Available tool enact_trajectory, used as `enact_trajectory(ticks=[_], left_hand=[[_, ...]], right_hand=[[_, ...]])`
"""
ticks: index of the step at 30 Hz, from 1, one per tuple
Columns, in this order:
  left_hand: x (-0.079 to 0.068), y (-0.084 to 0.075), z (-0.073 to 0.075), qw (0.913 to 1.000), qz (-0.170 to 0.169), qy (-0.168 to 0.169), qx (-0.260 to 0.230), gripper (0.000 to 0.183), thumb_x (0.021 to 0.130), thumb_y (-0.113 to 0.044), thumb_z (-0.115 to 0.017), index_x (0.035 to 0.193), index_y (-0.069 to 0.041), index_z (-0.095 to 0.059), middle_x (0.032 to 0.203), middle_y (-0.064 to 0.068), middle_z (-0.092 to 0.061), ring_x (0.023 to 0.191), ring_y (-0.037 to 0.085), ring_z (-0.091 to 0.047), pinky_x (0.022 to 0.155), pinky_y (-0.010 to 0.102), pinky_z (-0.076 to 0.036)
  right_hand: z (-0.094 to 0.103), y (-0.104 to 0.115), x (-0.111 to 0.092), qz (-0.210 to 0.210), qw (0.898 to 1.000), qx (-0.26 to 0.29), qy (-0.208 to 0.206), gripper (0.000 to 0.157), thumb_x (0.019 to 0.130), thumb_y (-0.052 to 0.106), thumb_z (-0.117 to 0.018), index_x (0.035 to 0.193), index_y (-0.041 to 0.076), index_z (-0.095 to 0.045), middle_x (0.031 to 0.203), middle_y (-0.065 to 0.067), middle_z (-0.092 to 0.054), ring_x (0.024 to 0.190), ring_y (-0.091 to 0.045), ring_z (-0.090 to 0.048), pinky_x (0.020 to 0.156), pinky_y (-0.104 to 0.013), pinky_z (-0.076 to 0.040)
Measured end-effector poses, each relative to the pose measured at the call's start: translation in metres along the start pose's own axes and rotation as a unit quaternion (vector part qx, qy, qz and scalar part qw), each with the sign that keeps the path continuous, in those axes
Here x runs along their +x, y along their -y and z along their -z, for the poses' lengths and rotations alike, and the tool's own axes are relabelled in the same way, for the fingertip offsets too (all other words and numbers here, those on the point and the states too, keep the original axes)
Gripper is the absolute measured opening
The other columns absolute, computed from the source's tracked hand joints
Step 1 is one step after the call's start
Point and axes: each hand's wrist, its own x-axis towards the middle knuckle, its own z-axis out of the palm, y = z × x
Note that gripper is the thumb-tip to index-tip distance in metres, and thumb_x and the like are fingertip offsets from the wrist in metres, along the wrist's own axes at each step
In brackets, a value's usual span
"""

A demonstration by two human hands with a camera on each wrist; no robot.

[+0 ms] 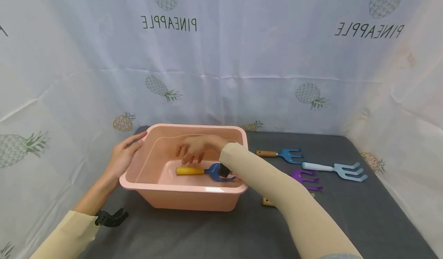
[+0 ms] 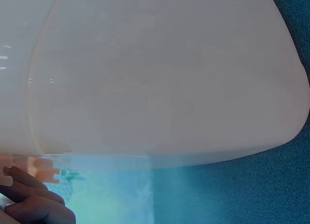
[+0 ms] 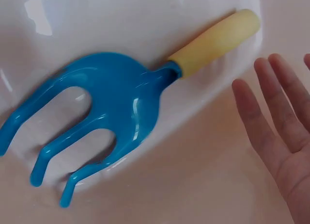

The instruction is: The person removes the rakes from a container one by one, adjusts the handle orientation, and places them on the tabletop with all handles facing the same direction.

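A pink plastic basin [image 1: 183,199] stands on the dark table, its wall filling much of the left wrist view. My left hand [image 1: 125,155] holds it by the left rim; in the left wrist view some fingers [image 2: 41,209] show at the lower left corner. Inside the basin lies a hand fork [image 1: 190,171] with a yellow handle and blue tines. Over it hovers my right hand [image 1: 199,146], fingers loosely bent and apart from the fork. In the right wrist view that hand's fingers [image 3: 281,105] are spread beside the yellow handle, holding nothing.
Right of the basin lie a blue hand fork [image 1: 288,155] with a wooden handle, a pale blue one [image 1: 346,170] and a purple one [image 1: 302,176]. Another wooden handle [image 1: 267,202] is partly hidden by my right sleeve. Pineapple-printed cloth [image 1: 221,51] hangs behind the table.
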Motion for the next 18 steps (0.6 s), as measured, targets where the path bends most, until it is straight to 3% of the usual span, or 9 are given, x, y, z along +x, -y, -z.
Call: enact_trajectory(ticks=[7,18], left_hand=[[-0.0009,-0.001,0.0017,0.9999,-0.006,0.009,0.007,0.057,0.11,-0.046,-0.044,0.161,-0.02,-0.04,0.163,0.019,-0.039,0.101,-0.014,-0.058,0.08,0.013,-0.053],[-0.0008,0.0007,0.0016,0.9999,-0.004,0.009,0.01,0.058,0.11,-0.048,-0.044,0.16,-0.022,-0.041,0.164,0.018,-0.039,0.103,-0.015,-0.056,0.081,0.012,-0.053]], right_hand=[[-0.0023,-0.0079,0.0012,-0.028,0.999,0.035,0.015,0.055,0.097,0.022,-0.071,0.147,0.011,-0.052,0.123,-0.004,-0.063,0.114,-0.031,-0.065,0.097,-0.045,-0.059],[-0.0084,-0.0089,-0.0056,-0.033,0.999,0.013,-0.012,0.053,0.097,0.02,-0.07,0.146,0.012,-0.054,0.118,-0.005,-0.062,0.112,-0.034,-0.064,0.099,-0.046,-0.057]])
